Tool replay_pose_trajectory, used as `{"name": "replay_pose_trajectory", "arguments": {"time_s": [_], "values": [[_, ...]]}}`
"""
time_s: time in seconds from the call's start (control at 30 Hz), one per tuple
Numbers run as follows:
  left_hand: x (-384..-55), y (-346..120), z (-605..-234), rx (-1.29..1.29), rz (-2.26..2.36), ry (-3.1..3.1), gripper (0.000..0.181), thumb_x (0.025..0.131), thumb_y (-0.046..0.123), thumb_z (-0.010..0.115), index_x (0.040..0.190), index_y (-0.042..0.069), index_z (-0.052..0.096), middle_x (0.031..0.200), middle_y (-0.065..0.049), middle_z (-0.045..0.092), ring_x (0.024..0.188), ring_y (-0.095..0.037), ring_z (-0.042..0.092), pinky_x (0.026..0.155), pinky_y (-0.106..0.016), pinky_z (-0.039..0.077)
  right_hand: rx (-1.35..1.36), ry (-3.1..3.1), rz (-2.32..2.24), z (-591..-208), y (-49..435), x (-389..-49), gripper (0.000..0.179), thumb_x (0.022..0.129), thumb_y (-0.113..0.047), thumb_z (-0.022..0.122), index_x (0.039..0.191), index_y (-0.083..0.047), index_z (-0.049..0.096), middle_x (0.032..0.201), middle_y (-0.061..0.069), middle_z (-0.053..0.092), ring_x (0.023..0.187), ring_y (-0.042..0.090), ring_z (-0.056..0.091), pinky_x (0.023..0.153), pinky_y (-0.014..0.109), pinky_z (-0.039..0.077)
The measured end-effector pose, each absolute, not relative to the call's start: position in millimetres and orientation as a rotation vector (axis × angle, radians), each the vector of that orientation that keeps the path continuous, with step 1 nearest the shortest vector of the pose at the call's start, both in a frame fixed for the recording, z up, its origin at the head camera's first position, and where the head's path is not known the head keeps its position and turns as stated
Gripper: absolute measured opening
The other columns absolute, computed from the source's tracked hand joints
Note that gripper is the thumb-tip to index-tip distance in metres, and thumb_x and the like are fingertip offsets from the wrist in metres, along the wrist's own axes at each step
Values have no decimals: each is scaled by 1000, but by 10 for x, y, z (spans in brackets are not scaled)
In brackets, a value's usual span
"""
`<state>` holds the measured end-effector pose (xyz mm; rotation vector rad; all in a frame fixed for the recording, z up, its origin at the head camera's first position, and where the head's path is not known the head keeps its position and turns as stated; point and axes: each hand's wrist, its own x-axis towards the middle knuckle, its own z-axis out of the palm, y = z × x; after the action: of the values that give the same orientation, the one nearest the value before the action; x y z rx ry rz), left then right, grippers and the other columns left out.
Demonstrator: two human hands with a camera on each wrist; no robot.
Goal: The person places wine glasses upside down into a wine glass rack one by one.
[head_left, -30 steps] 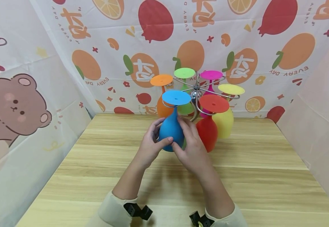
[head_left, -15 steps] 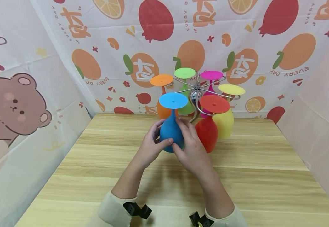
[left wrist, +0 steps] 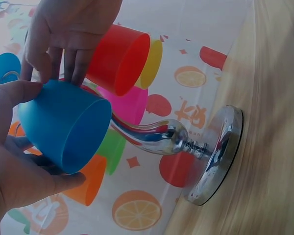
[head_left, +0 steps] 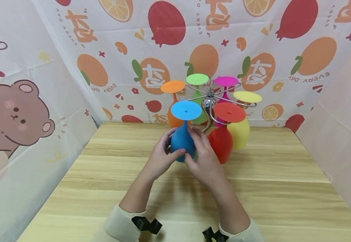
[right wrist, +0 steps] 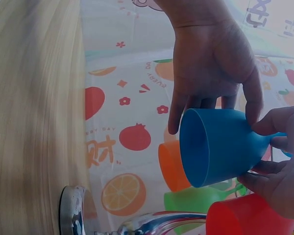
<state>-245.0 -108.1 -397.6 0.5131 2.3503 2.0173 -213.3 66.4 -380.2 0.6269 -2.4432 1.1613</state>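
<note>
Both hands hold a blue goblet (head_left: pixel 182 139) upside down, with its round foot (head_left: pixel 186 110) on top and its open rim toward the table. My left hand (head_left: pixel 161 154) grips the bowl from the left; my right hand (head_left: pixel 205 156) grips it from the right, its fingers reaching up near the stem. In the left wrist view the bowl (left wrist: pixel 63 122) sits between both hands. A chrome rack (head_left: pixel 210 95) with curved wire arms stands behind it. Whether the foot touches its wire arm cannot be told. A red goblet (head_left: pixel 222 143) hangs upside down close beside my right hand.
Orange (head_left: pixel 173 86), green (head_left: pixel 197 79), magenta (head_left: pixel 225 81) and yellow goblets (head_left: pixel 238 132) hang upside down around the rack. Its round chrome base (left wrist: pixel 218 156) stands on the wooden table (head_left: pixel 269 195). Fruit-printed cloth (head_left: pixel 169 23) hangs behind.
The blue goblet's foot has come slightly down and to the left, and the wire loop once visible under it no longer shows. Both hands keep their grip almost in place.
</note>
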Motion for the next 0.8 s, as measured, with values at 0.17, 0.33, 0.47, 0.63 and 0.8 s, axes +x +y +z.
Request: {"name": "replay_pose_trajectory", "arguments": {"time_s": [0.17,0.33,0.47,0.63,0.8], "values": [[-2450,-1101,-4025,519,1992,2401,69,92,28,70,150,27,33,151,0,40,138,-31,40,108,-56,40,635,-2430,1200,-3840,633,-2153,80,85,-12,75,153,-22,34,156,7,34,141,27,36,93,50,53],[-2465,-1103,-4025,531,1976,2451,72,92,25,70,153,26,32,151,0,40,137,-31,41,107,-57,42,634,-2389,1210,-3854,612,-2174,77,86,-11,73,152,-23,36,155,4,34,141,26,37,93,49,53],[-2459,-1099,-4037,517,1969,2470,72,91,21,70,152,28,32,151,0,40,137,-31,41,106,-57,42,627,-2389,1225,-3868,604,-2169,75,87,-14,73,152,-22,36,156,3,34,140,26,37,93,49,54],[-2458,-1100,-4044,522,1945,2499,73,91,21,70,152,29,31,152,0,39,138,-30,40,106,-57,42,634,-2333,1241,-3884,590,-2182,75,86,-13,75,151,-21,38,155,2,35,139,24,38,93,48,54],[-2475,-1067,-4042,547,1932,2523,74,90,21,71,152,27,32,151,-1,40,137,-31,41,105,-57,44,648,-2281,1236,-3868,611,-2188,75,85,-14,75,151,-20,38,155,4,35,140,23,37,94,48,53]]}}
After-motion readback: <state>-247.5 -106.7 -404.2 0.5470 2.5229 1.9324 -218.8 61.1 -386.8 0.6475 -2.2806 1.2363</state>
